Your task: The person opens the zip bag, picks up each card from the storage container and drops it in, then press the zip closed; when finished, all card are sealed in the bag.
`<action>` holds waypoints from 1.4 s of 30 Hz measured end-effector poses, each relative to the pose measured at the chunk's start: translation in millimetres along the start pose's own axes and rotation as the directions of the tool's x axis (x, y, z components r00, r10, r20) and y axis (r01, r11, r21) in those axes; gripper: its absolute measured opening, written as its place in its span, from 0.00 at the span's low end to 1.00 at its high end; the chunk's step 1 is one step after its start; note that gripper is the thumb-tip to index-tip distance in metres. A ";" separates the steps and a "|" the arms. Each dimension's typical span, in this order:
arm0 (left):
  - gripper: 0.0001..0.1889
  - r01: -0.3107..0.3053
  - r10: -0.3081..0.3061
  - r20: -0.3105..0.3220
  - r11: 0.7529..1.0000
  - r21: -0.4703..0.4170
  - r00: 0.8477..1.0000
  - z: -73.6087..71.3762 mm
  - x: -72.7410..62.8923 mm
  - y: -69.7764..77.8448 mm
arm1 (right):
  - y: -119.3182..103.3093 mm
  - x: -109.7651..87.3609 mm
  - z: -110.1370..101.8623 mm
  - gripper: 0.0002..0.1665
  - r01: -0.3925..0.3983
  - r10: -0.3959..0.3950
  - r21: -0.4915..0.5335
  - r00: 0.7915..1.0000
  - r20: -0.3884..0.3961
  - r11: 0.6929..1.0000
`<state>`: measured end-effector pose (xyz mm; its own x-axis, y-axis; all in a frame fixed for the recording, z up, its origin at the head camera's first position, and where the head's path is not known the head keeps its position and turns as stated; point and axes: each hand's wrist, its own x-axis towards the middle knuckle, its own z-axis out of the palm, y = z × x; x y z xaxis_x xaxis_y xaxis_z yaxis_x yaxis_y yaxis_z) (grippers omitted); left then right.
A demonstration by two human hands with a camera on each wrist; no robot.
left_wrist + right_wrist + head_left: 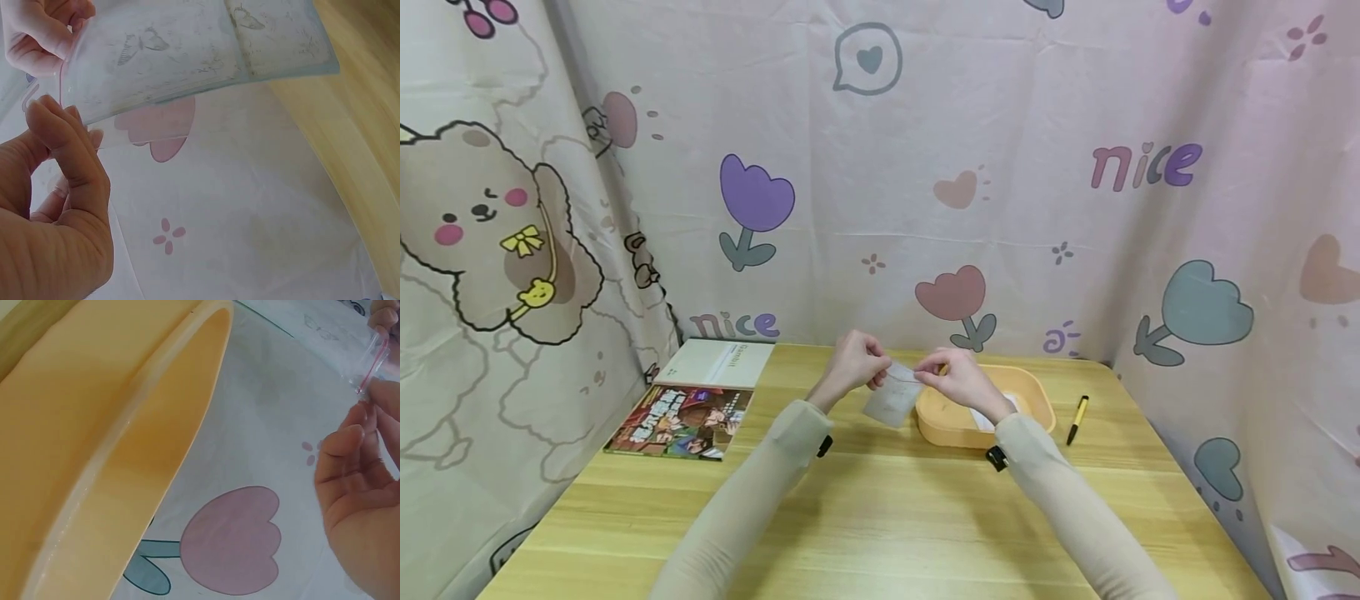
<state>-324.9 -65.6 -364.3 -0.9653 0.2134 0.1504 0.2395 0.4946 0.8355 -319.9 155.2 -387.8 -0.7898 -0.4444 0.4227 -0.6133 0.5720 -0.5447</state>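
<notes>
Head view: my left hand (pixel 852 364) and right hand (pixel 964 382) pinch the bag (pixel 891 402) by its top edge, above the desk (pixel 887 517), just beside the box (pixel 951 432). I'd best keep the red strip (pixel 375 365) taut, never yanking.

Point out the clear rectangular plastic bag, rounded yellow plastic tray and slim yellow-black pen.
Clear rectangular plastic bag (pixel 892 400): head view, its body.
Rounded yellow plastic tray (pixel 949 432): head view, front wall.
Slim yellow-black pen (pixel 1078 417): head view, its barrel.
</notes>
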 end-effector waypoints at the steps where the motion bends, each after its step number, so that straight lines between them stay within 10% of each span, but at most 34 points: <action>1: 0.06 -0.002 0.002 -0.001 1.000 -0.001 1.000 0.2 0.0 -0.3 | -0.2 0.9 0.2 0.03 -0.004 0.004 -0.003 1.000 0.010 1.000; 27: 0.06 0.005 -0.005 -0.004 1.000 0.027 1.000 -1.2 -1.3 4.4 | 5.5 5.2 0.2 0.05 -0.077 0.067 0.111 0.993 0.093 0.991; 42: 0.05 -0.011 0.011 0.022 1.000 0.000 1.000 -2.1 1.6 -4.7 | 32.5 -4.0 -16.6 0.12 -0.172 0.111 0.368 0.977 0.182 0.914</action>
<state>-327.8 -69.4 -366.8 -0.9601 0.2372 0.1478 0.2500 0.4926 0.8335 -336.7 186.9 -395.1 -0.8394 -0.4966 0.2209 -0.4246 0.3455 -0.8369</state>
